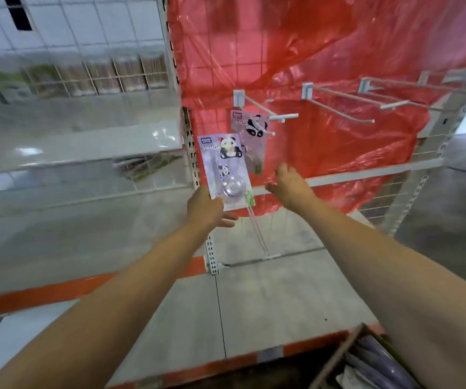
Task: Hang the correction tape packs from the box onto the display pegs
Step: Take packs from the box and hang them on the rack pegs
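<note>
**Head view: second panda pack on its way to the peg**

Head camera, centre of the frame: a purple panda correction tape pack [224, 167] is held upright by its lower left corner in the left hand [208, 207], whose grip pinches the card edge. It sits just left of and below another pack [250, 136] that already hangs from the leftmost display peg [265, 110], in front of the red plastic sheet [338, 66] draped over the wire grid. The right hand [286, 182] hovers right of the held pack, fingers spread and holding nothing, near the hanging pack's lower edge.

To hang this one well, I judge the card's top hole must be brought level with the peg tip at centre right, then slid back along the rod. The free hand could steady the top edge, since a grip this low lets the card sway. Three more pegs [347, 103] stand bare toward the upper right. The cardboard box [338, 357] with further packs sits at lower right.
</note>
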The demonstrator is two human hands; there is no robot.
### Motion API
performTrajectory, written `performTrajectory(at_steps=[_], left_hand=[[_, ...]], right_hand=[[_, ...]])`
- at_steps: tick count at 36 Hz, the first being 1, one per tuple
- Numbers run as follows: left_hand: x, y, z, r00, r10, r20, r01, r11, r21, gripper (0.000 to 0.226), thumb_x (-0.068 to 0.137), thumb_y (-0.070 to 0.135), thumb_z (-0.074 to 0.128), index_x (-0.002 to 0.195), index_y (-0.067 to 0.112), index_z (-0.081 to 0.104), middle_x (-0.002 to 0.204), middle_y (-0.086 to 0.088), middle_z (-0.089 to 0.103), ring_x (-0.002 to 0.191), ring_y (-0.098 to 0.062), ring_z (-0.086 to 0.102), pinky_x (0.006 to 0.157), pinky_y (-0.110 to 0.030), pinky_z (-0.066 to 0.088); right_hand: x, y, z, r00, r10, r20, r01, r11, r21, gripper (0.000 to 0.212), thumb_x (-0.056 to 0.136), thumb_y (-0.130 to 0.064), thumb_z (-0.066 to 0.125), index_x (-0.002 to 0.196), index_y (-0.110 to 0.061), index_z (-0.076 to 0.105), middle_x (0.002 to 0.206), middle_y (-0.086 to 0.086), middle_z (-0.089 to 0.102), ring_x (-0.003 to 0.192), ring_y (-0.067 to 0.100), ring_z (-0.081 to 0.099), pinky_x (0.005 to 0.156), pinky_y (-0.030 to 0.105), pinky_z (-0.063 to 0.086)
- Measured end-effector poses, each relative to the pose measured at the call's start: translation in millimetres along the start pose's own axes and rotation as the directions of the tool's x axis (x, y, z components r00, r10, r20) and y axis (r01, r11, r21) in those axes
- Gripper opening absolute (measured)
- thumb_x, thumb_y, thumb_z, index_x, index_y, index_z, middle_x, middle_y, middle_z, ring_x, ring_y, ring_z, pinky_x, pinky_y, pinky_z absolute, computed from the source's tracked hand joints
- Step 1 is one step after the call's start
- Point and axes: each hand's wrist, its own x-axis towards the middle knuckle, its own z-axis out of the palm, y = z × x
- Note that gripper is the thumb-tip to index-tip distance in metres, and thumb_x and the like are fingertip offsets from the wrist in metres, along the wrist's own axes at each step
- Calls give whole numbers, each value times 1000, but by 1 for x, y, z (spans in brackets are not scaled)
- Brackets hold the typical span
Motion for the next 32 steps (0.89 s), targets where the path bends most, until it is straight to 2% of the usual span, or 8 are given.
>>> performTrajectory(at_steps=[4, 7, 12, 16, 18, 22, 26, 32], left_hand=[[-42, 21, -6, 993, -115, 41, 114, 993, 31, 28, 94, -8, 30, 116, -1, 44, 115, -21, 51, 53, -21, 66, 41, -28, 54], [-75, 41, -10, 984, -166, 72, 163, 986, 43, 25, 96, -6, 30, 114, 5, 42, 115, -21, 50, 57, -23, 65, 40, -26, 52], [-120, 78, -20, 977, -200, 70, 196, 979, 57, 25, 98, -2, 31, 119, 3, 42, 120, -22, 50, 56, -23, 64, 37, -25, 49], [-153, 113, -31, 985, -164, 56, 161, 986, 49, 24, 96, -1, 31, 111, 11, 46, 116, -19, 57, 58, -24, 65, 40, -25, 49], [-169, 132, -36, 986, -157, 49, 154, 986, 62, 24, 96, 0, 32, 112, 8, 48, 110, -17, 60, 57, -22, 64, 40, -23, 47], [-201, 165, -43, 990, -129, 51, 127, 991, 37, 23, 94, 2, 40, 111, 9, 52, 104, -14, 63, 59, -19, 62, 47, -25, 51], [-219, 204, -47, 994, -71, 84, 69, 997, 33, 23, 92, -3, 41, 108, 8, 53, 93, -11, 59, 60, -19, 62, 53, -29, 51], [-223, 254, -54, 996, 4, 86, -12, 995, 98, 10, 92, -2, 43, 90, 7, 47, 79, -13, 54, 50, -18, 61, 41, -24, 45]], right_hand=[[-40, 3, -25, 993, -27, 112, 49, 978, -202, 48, 99, -22, 50, 139, -2, 32, 138, 22, 40, 127, 38, 42, 97, 47, 39], [-70, -4, -47, 979, -37, 200, 81, 974, -213, 44, 101, -19, 45, 139, -1, 33, 141, 23, 39, 128, 39, 43, 99, 47, 40], [-120, -37, -87, 954, 35, 297, -83, 985, 151, 35, 104, -19, 31, 122, 5, 49, 122, 27, 57, 112, 39, 55, 89, 38, 41], [-161, -68, -122, 936, 26, 351, -199, 862, 466, 37, 103, -26, 34, 108, 2, 58, 96, 15, 59, 89, 31, 62, 78, 39, 50], [-180, -83, -140, 933, 18, 358, -232, 791, 565, 33, 102, -32, 38, 95, -4, 56, 93, 13, 59, 84, 28, 62, 71, 35, 50], [-203, -102, -177, 948, 16, 317, -240, 690, 683, 25, 97, -36, 52, 94, -12, 46, 89, 7, 60, 67, 18, 60, 60, 28, 48], [-209, -114, -225, 968, 26, 251, -208, 645, 735, 26, 93, -26, 63, 79, -18, 43, 78, 3, 55, 66, 19, 58, 61, 30, 48], [-191, -128, -273, 986, 68, 154, -162, 629, 761, 38, 82, -32, 74, 78, -17, 40, 85, 9, 47, 90, 33, 58, 90, 58, 49]])
